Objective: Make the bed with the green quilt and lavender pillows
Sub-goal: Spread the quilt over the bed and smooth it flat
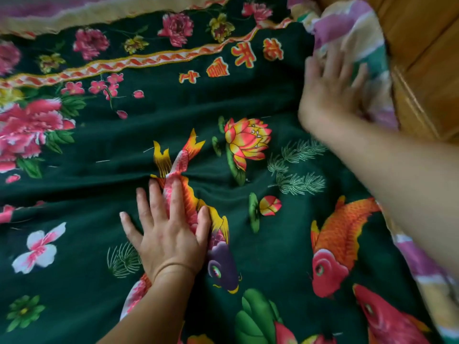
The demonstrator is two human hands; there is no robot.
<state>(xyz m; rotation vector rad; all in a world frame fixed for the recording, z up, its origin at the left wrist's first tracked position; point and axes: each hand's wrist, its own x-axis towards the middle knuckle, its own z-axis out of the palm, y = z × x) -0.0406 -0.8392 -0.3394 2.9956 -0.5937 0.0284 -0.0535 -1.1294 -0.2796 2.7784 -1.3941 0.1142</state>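
Observation:
The dark green quilt point(154, 135), printed with pink flowers, lotus and orange fish, covers nearly the whole view and lies in soft creases. My left hand point(169, 227) rests flat on it at lower centre, fingers straight and spread over a printed fish. My right hand point(330, 90), blurred, presses with spread fingers against the quilt's turned-up edge point(352, 28) at the upper right, where the lavender, cream and teal underside shows. No lavender pillow is in view.
A wooden bed frame or board point(427, 58) rises along the right side, close behind the turned-up edge. A cream and pink fabric border point(74, 13) runs along the top left. The lavender underside point(417, 261) also shows along the lower right.

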